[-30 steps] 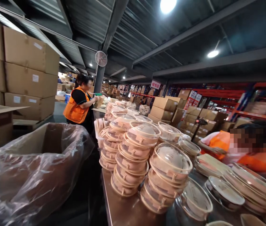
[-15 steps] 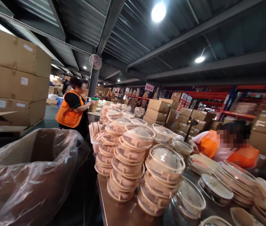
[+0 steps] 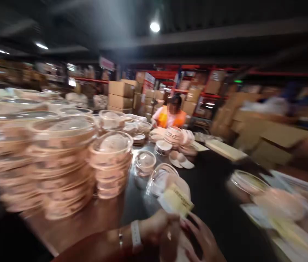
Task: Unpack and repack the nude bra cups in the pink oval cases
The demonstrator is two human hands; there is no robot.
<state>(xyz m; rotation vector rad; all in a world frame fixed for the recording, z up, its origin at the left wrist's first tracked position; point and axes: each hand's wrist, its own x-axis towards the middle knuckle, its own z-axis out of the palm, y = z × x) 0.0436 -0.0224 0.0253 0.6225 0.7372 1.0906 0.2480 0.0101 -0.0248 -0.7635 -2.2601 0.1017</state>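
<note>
A yellow printed slip (image 3: 180,201), blurred by motion, stands up from my hands above the dark tabletop. My left hand (image 3: 159,225), with a pale band on the wrist, is closed at the slip's lower edge. Beside it, my right hand (image 3: 201,238) has its fingers stretched out and a little apart, the tips close to the slip's lower corner. A pale blurred shape shows between the palms; I cannot make out what it is. Just beyond the slip lies a round container with a clear lid (image 3: 161,176). Another lidded container (image 3: 145,162) stands behind it.
Tall stacks of round, clear-lidded containers (image 3: 61,163) fill the table's left side. A co-worker in an orange vest (image 3: 172,116) is across the table behind more stacked pieces (image 3: 174,135). Blurred pale items (image 3: 276,203) lie at right. Cartons (image 3: 119,95) stand behind.
My view has swung right and down; the container stacks now sit further left. My hands and the yellow slip have come into view, and the co-worker at left has left the picture.
</note>
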